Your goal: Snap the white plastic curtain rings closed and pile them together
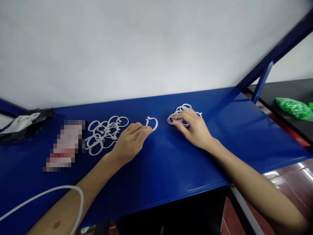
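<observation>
A white plastic snap ring [156, 124] with a small clasp is pinched between the thumb and fingers of my left hand [130, 138], near the middle of the blue table. The clasp end points up and away from the hand. To the left of that hand lies a loose pile of similar white rings [96, 149]. My right hand [194, 127] hovers over or touches a smaller cluster of white rings [186, 106] on the right. Its thumb and index finger are apart, and the palm covers part of the cluster.
A blurred-out flat phone-like object [66, 140] and a black plastic package with a white label [21, 122] lie on the left of the blue table [156, 169]. A white cable [49, 189] crosses my left forearm. Right, a bag of green pieces [293, 108] rests on a dark surface.
</observation>
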A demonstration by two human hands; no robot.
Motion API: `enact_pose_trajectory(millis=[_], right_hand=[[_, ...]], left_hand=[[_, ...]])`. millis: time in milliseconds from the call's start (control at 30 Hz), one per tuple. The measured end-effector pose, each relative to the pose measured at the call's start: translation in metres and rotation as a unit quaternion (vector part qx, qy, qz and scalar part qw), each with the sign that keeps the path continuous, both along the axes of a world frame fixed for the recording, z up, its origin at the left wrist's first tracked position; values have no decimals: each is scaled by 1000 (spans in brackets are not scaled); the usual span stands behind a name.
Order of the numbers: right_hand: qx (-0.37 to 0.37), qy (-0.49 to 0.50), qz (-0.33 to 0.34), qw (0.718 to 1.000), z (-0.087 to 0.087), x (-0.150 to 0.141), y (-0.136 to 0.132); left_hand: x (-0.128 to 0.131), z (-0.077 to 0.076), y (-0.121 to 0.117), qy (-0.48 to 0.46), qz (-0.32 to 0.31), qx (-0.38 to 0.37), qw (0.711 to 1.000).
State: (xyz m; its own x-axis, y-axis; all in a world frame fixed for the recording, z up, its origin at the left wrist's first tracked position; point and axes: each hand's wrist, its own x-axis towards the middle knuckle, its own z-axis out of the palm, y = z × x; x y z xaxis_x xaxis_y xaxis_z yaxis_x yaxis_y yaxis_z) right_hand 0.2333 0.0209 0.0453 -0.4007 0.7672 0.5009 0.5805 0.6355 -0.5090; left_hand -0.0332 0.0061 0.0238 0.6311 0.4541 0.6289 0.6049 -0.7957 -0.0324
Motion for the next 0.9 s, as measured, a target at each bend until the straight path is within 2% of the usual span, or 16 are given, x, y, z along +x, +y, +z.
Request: enact_pose_trajectory(millis=[100,200,333,533,733,800,900], right_hand=[[-114,26,69,991,-5,-16,-15],[-183,56,80,978,-10,-24,-23],[-248,135,80,956,-15,-28,-25],[-308,230,111,917,-19,-28,-24],[-393,282,148,862,-22,-32,-25],[-383,276,150,869,-22,-32,-25],[-317,221,124,914,-20,-31,-25]], left_hand=[[7,3,-9,23,-64,-10,998],[10,5,-14,26,-104,-12,994],[12,5,-14,20,-123,-29,992],[15,3,-14,20,-90,-54,994],[16,3,-16,-37,-58,-13,998],[16,3,-16,-53,-32,-13,998],[17,0,-16,-31,0,-30,999]])
